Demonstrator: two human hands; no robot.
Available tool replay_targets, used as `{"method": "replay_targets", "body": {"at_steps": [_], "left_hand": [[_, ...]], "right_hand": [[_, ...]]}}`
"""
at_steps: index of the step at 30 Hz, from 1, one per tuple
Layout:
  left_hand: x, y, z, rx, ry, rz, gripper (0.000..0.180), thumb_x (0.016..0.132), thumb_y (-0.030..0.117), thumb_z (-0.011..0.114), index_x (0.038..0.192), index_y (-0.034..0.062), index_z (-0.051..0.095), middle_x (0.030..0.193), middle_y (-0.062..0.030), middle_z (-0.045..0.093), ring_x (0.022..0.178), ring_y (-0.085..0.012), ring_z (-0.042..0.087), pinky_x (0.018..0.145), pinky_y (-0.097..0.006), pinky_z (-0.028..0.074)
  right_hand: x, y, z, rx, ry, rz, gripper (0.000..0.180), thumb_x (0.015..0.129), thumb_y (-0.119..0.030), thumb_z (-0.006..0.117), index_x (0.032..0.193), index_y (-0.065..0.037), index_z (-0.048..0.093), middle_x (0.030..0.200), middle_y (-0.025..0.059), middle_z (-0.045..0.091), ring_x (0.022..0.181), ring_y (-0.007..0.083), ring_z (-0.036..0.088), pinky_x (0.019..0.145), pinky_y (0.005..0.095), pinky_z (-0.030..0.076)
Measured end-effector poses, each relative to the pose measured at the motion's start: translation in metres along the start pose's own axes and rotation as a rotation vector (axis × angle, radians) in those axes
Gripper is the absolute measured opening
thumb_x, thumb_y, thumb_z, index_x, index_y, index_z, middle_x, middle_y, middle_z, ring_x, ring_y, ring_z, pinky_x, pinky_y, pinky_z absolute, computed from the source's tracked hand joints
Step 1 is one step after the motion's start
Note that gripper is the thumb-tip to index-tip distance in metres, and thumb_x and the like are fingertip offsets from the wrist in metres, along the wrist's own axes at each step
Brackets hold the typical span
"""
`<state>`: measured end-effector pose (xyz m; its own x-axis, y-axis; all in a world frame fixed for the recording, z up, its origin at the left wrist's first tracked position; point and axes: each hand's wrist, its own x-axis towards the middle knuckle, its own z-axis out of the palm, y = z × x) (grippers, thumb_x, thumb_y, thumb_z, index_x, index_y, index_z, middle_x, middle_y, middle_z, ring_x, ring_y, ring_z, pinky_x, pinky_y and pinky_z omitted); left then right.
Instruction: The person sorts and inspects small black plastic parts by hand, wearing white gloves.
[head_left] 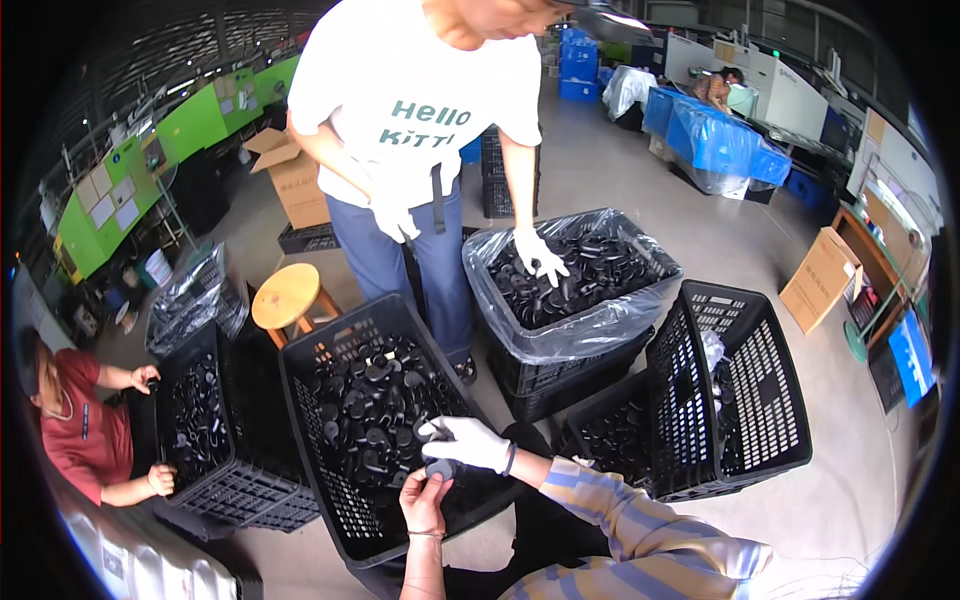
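Note:
My left hand (424, 503) is bare, wears a thin bracelet and grips a small black round part (440, 468) from below. My right hand (470, 442), in a white glove with a striped sleeve behind it, closes on the same part from above. Both hands hover over the near corner of a black plastic crate (338, 322) that holds several similar black round parts (372, 400).
A standing person in a white shirt and white gloves reaches into a bag-lined crate (570, 330) of black parts. A seated person in red holds another crate (205, 420) at the left. A tilted crate (745, 390) lies at the right, a wooden stool (287, 295) behind.

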<state>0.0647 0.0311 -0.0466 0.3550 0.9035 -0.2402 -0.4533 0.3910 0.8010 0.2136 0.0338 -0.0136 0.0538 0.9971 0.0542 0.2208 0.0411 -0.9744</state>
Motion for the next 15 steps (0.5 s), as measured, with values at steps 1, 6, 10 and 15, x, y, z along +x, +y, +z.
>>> {"method": "replay_targets", "body": {"at_steps": [1,6,10,15], "left_hand": [[0.0,-0.003,0.0,-0.01,-0.009,-0.018,0.008,0.072,0.0,0.056,0.08,0.0018,0.054,0.08,-0.0068,0.057,0.073,-0.0161,0.057,0.062,-0.027,0.051],[0.0,-0.01,0.0,-0.042,0.029,0.002,0.005,0.076,0.005,0.052,0.071,0.0036,0.05,0.07,-0.0068,0.057,0.058,-0.0174,0.058,0.057,-0.03,0.052],[-0.001,-0.024,0.005,0.18,0.024,0.138,0.019,0.08,0.015,0.052,0.063,0.0065,0.048,0.065,-0.0006,0.052,0.057,-0.0102,0.055,0.056,-0.022,0.047],[0.002,-0.019,0.008,0.12,0.036,0.196,0.01,0.077,0.005,0.052,0.085,0.007,0.046,0.073,-0.0038,0.053,0.06,-0.0149,0.056,0.057,-0.026,0.049]], "right_hand": [[-0.002,0.003,0.0,-0.011,0.007,-0.042,0.035,0.073,-0.018,0.059,0.103,-0.002,0.049,0.086,0.0044,0.057,0.077,0.009,0.052,0.071,0.0227,0.042],[-0.017,0.008,0.013,-0.308,0.048,-0.037,0.044,0.072,-0.038,0.055,0.104,-0.008,0.048,0.083,0.0119,0.058,0.073,0.024,0.058,0.062,0.0318,0.044],[-0.01,0.011,0.015,-0.409,0.106,0.106,0.035,0.075,-0.042,0.048,0.08,-0.008,0.056,0.067,0.0148,0.056,0.065,0.0311,0.055,0.055,0.0392,0.042],[-0.012,0.015,0.018,-0.152,0.199,0.063,0.038,0.075,-0.041,0.05,0.072,-0.004,0.057,0.062,0.0136,0.055,0.056,0.0278,0.054,0.05,0.0366,0.04]]}}
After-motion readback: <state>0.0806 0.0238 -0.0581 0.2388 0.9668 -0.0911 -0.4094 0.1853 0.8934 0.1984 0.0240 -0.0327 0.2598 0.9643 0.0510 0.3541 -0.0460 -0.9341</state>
